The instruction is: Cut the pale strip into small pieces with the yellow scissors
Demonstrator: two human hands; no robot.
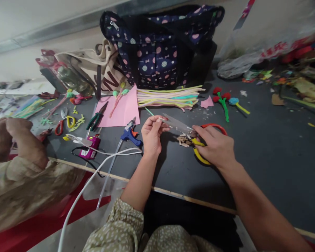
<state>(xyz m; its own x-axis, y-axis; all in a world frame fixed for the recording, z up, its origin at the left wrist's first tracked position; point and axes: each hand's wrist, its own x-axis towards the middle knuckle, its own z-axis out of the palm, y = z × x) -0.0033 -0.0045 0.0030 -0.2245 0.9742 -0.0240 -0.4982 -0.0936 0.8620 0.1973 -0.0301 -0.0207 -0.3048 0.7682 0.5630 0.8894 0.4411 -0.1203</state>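
Your right hand (215, 145) is closed through the handles of the scissors (189, 131), blades apart and pointing left toward your left hand (151, 134), whose fingertips pinch a thin stick (163, 120) just beyond the blade tips, near the glue gun (131, 133).

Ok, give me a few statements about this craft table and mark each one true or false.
1. The right hand holds scissors with yellow and red handles. True.
2. The left hand rests flat on the pink paper. False: it pinches a small piece at the scissor blades, apart from the paper.
3. A blue glue gun lies just left of the left hand. True.
4. The polka-dot bag lies at the table's near edge. False: it stands at the far side, behind the pipe cleaners.
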